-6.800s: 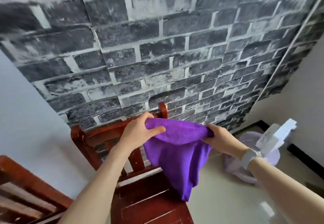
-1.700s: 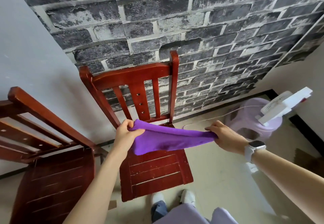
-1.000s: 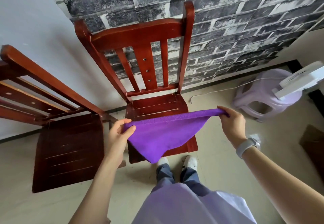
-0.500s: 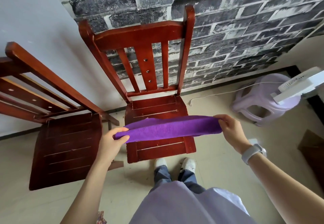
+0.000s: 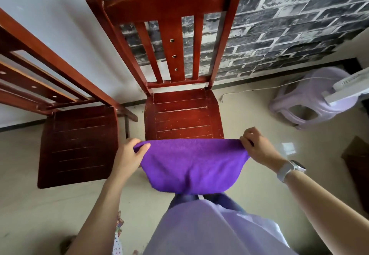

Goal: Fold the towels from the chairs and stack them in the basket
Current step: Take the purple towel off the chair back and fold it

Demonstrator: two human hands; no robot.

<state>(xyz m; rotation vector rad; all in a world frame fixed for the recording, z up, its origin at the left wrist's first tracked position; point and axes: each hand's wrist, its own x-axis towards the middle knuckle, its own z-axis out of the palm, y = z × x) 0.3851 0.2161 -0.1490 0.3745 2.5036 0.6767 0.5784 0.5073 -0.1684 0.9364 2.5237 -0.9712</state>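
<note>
A purple towel (image 5: 189,167) hangs stretched between my two hands, just in front of the seat of a red wooden chair (image 5: 179,113). My left hand (image 5: 129,157) pinches its left top corner. My right hand (image 5: 257,149), with a white watch on the wrist, pinches the right top corner. The towel sags in a rounded fold below the held edge and hides the chair seat's front edge. A second red wooden chair (image 5: 77,145) stands to the left with a bare seat. No basket is in view.
A lilac plastic stool (image 5: 311,99) stands on the floor at the right with a white device (image 5: 347,89) on it and a white cord along the floor. A brown box (image 5: 357,163) sits at the far right edge. A brick-pattern wall is behind the chairs.
The towel, held as a flat narrow band half a second ago, now hangs down in a deeper fold. Both hands have come lower and nearer to my body, and the view tilted down.
</note>
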